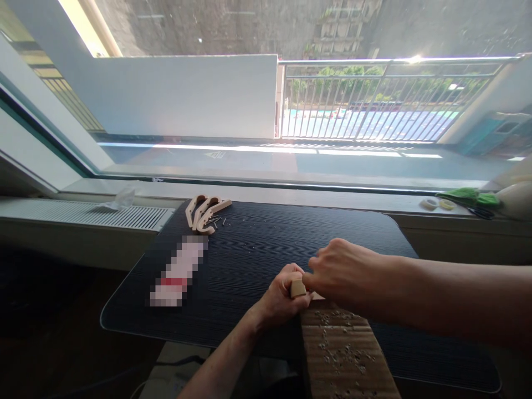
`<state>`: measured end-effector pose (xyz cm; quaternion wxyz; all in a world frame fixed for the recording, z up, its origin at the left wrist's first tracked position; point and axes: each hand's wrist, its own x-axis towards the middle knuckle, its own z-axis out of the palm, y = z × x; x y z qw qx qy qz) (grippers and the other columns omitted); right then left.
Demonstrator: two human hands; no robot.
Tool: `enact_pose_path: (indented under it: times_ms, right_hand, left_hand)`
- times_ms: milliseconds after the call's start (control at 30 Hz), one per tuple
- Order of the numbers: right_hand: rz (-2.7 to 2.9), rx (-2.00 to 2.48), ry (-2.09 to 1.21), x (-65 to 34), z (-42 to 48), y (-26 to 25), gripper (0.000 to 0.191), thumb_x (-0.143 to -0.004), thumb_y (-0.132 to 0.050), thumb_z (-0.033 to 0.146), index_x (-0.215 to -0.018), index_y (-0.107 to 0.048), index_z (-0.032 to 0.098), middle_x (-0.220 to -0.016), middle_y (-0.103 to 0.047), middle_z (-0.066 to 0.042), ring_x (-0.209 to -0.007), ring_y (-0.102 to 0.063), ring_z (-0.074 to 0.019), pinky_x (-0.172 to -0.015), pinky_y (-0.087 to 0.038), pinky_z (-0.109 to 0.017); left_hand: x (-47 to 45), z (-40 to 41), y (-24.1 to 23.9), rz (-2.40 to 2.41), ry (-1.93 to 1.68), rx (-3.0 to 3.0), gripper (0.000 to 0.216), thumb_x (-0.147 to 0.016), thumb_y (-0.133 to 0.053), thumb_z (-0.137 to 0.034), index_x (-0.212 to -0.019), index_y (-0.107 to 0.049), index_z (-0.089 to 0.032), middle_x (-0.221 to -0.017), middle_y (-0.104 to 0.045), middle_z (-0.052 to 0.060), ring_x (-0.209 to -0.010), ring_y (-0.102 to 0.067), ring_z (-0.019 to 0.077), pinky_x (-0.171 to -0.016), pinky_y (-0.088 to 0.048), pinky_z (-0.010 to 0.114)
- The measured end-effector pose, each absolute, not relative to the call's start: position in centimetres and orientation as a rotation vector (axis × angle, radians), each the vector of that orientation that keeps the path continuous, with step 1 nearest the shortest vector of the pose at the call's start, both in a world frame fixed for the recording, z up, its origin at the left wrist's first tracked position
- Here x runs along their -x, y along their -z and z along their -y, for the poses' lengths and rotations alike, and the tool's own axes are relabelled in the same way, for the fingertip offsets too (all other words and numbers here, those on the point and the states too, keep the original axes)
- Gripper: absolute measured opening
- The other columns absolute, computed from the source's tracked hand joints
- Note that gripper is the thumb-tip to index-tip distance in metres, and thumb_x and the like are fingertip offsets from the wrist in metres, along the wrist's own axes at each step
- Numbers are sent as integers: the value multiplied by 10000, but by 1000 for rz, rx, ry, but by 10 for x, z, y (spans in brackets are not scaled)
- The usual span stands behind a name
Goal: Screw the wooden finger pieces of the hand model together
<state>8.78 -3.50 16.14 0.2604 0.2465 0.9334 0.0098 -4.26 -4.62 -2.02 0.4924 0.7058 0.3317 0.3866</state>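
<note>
My left hand (284, 297) is closed around a small light wooden piece (297, 288) at the top of a corrugated cardboard sheet (343, 349) strewn with wood shavings. My right hand (338, 271) is curled shut just to the right of that piece and touches it with thumb and fingers; what it grips, if anything, is hidden. Both hands rest over the near middle of a black ribbed table (257, 249).
Several curved wooden hook shapes (205, 212) and small nails (216, 221) lie at the table's far left. A blurred pink and white object (178, 271) lies left of centre. Tape rolls (438, 204) and a green item (471, 197) sit on the windowsill at right. A radiator grille (87, 215) runs left.
</note>
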Motion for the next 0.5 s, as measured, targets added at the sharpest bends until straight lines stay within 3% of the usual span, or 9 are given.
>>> enact_pose_path:
  times_ms: [200, 367, 500]
  right_hand:
    - [-2629, -536, 106, -87, 34, -155, 178, -774, -534, 30, -754, -652, 161, -770, -660, -20, -667, -591, -131, -461, -203, -288]
    - [-2655, -554, 180, -100, 23, -141, 114, -765, -560, 111, -713, -650, 158, -678, -636, -18, -550, -547, -105, -450, -199, -270]
    - [-2566, -681, 163, -101, 19, -142, 157, -791, -550, 208, -693, -657, 150, -676, -646, -45, -573, -577, -123, -467, -214, -269]
  left_hand:
    - [43, 45, 24, -780, -975, -1712, 150, -658, -643, -75, -621, -518, -149, -862, -553, 30, -853, -506, 155, -756, -432, 257]
    - [44, 45, 21, -776, -942, -1686, 138, -671, -657, -111, -624, -533, -147, -851, -526, 25, -831, -501, 140, -734, -427, 238]
    - [45, 46, 22, -781, -910, -1654, 142, -664, -710, -185, -720, -584, -150, -900, -513, 28, -826, -495, 134, -709, -430, 225]
